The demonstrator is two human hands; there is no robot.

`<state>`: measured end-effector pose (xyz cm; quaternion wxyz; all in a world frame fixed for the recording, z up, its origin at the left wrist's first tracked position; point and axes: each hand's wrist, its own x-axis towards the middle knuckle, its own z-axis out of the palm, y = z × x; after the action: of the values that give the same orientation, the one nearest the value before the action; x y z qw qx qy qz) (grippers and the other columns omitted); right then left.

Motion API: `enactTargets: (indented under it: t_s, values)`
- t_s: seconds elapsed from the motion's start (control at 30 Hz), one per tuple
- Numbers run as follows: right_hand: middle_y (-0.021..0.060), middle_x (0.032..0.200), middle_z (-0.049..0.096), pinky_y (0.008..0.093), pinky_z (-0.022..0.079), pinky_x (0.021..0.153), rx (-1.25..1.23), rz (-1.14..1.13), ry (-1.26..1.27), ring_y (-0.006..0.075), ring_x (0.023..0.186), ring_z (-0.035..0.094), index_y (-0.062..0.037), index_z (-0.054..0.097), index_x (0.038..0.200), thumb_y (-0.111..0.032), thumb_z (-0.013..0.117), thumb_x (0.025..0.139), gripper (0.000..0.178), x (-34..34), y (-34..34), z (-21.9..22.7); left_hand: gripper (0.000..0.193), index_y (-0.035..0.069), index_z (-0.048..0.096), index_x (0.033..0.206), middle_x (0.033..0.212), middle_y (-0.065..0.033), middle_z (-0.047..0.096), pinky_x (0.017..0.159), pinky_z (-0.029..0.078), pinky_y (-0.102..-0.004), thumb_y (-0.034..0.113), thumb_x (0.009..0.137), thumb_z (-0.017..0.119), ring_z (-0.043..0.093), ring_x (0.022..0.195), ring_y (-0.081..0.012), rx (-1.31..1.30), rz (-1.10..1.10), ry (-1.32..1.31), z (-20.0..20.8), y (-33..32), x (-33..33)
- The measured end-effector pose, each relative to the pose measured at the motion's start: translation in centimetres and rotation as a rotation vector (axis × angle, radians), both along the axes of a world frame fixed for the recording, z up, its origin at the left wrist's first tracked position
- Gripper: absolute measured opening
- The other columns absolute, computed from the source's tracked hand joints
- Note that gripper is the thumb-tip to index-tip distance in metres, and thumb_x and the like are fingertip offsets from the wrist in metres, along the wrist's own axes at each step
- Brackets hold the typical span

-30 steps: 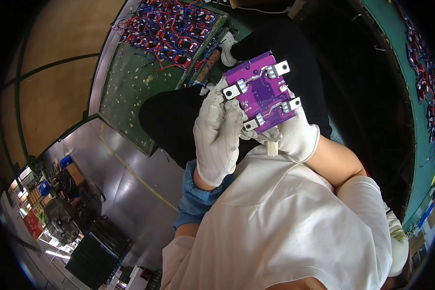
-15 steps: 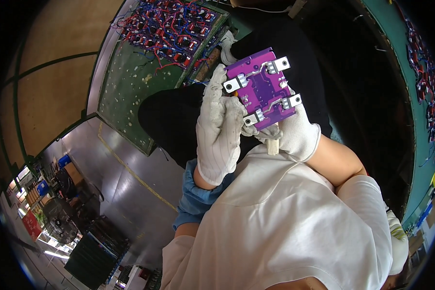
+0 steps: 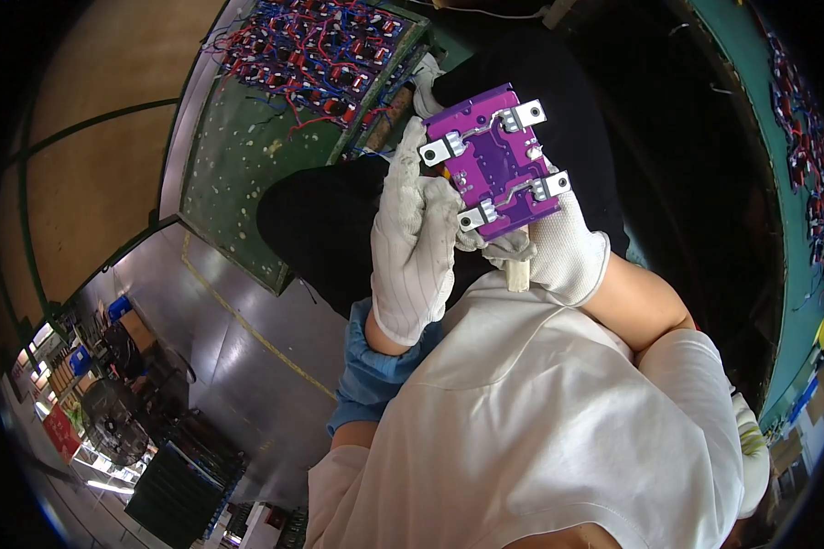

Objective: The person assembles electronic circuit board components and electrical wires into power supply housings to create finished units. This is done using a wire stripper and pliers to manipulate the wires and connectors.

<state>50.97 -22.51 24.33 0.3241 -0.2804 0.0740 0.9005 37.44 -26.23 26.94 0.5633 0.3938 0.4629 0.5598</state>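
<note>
A tilted purple circuit board [image 3: 496,165] with four pale, dark-holed metal tabs [image 3: 525,117] sits between the gloved fingers [image 3: 439,199]: the right hand [image 3: 558,249], partly hidden, holds it from beneath; whether the left hand [image 3: 415,238], at its edge, pinches, I cannot tell.

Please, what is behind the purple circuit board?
The right hand is partly behind the purple circuit board, its wrist side showing at the lower right; the left hand is at its left edge. The board's far face and the covered fingers cannot be seen.
</note>
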Motion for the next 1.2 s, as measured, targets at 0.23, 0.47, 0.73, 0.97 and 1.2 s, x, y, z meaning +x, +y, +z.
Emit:
enactTargets:
  t_s: [0.23, 0.47, 0.73, 0.97, 1.2]
  values:
    - [0.0122, 0.086, 0.065, 0.0216, 0.049, 0.037, -0.055, -0.026, 0.282, 0.0174, 0.058, 0.064, -0.002, 0.054, 0.11, -0.047, 0.044, 0.091, 0.05, 0.4, -0.5, -1.3, 0.048, -0.001, 0.024, 0.14, 0.087, -0.0005, 0.052, 0.063, 0.04, -0.015, 0.001, 0.093, 0.035, 0.043, 0.068, -0.0013, -0.077, 0.09, 0.05, 0.1, 0.7, 0.5]
    - [0.0151, 0.084, 0.063, 0.0193, 0.047, 0.036, -0.035, -0.006, 0.122, 0.0145, 0.045, 0.057, -0.0003, 0.051, 0.111, -0.045, 0.042, 0.092, 0.05, 0.1, -0.7, -0.5, 0.048, -0.001, 0.024, 0.14, 0.117, -0.0086, 0.05, 0.089, 0.041, -0.0234, 0.004, 0.094, 0.039, 0.05, 0.091, -0.0073, -0.016, 0.025, -0.179, -1.5, 0.5, -0.5]
    - [0.0138, 0.082, 0.063, 0.0212, 0.045, 0.035, -0.193, -0.051, 0.028, 0.0139, 0.042, 0.055, -0.0004, 0.052, 0.11, -0.042, 0.044, 0.092, 0.046, -0.2, -0.8, -0.3, 0.049, -0.003, 0.022, 0.14, 0.125, -0.0121, 0.047, 0.096, 0.037, -0.0266, 0.004, 0.094, 0.038, 0.048, 0.107, -0.0113, -0.058, 0.079, -0.153, -0.2, 0.4, 0.2]
    - [0.0139, 0.096, 0.062, 0.0314, 0.055, 0.057, -0.125, -0.089, 0.398, 0.0215, 0.071, 0.063, -0.0023, 0.053, 0.112, -0.04, 0.043, 0.092, 0.043, 0.6, -0.9, -0.1, 0.052, -0.002, 0.016, 0.141, 0.089, -0.0054, 0.059, 0.07, 0.045, -0.0181, 0.004, 0.095, 0.037, 0.053, 0.073, -0.0029, -0.012, 0.026, 0.087, 1.1, 0.0, 0.4]
    - [0.0144, 0.091, 0.063, 0.032, 0.054, 0.053, -0.049, -0.026, 0.332, 0.0222, 0.066, 0.063, -0.0015, 0.054, 0.11, -0.039, 0.041, 0.093, 0.043, 0.6, -1.0, -1.2, 0.052, -0.003, 0.016, 0.141, 0.084, -0.0046, 0.057, 0.069, 0.044, -0.0176, 0.004, 0.094, 0.037, 0.049, 0.071, -0.0028, -0.013, 0.039, 0.166, 1.1, -0.3, 0.5]
